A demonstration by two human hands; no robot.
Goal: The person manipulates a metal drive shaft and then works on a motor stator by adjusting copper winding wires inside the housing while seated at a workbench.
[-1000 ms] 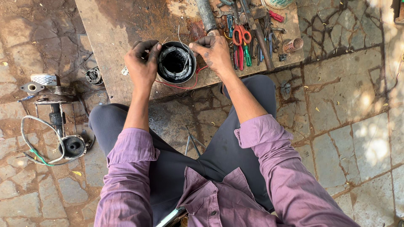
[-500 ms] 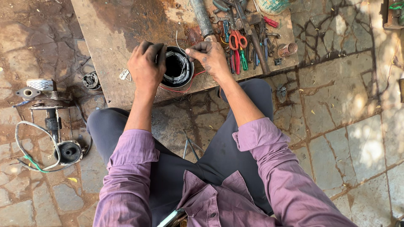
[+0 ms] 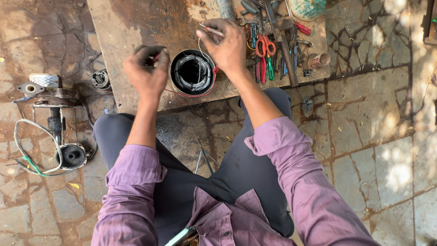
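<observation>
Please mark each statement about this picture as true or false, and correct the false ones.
1. The round motor stator with wire windings stands on the wooden board. True.
2. The right hand holds a thin metal tool. True.
3. The left hand rests flat on the stone floor. False: it is raised above the board, beside the stator, fingers curled.
4. The orange-handled scissors lie on the floor near the white cable. False: they lie on the board among the other tools, to the right of the right hand.
5. Both sleeves are purple. True.
</observation>
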